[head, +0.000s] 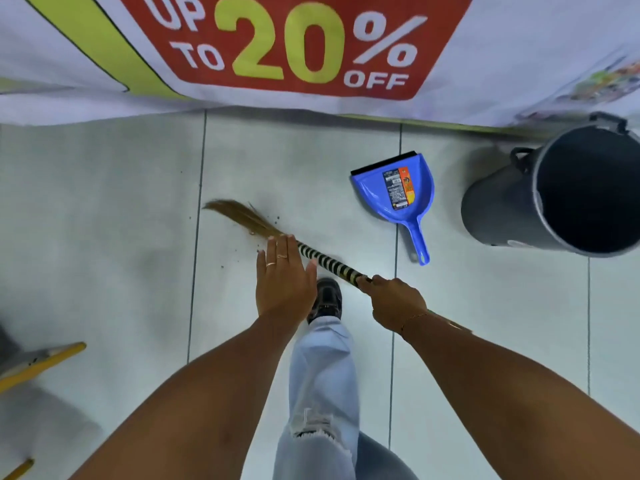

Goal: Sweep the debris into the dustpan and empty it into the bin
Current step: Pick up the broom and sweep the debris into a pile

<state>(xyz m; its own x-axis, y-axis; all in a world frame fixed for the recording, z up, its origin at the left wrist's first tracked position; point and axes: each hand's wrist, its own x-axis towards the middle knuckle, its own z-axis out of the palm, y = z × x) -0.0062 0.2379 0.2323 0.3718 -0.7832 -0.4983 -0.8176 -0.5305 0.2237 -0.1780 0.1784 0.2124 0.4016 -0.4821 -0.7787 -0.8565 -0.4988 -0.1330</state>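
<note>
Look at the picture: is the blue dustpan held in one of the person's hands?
No. The blue dustpan lies untouched on the floor beside the bin, while the right hand grips the broom.

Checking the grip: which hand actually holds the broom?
The right hand, closed around the broom handle's end; the left hand is open, flat above it.

A shop: a sale banner [298,46] reads "UP TO 20% OFF".

Pale tiled floor [104,209], blue dustpan [398,192], grey bin [502,206], scattered debris [239,254], broom bristles [239,216] touching it
</note>
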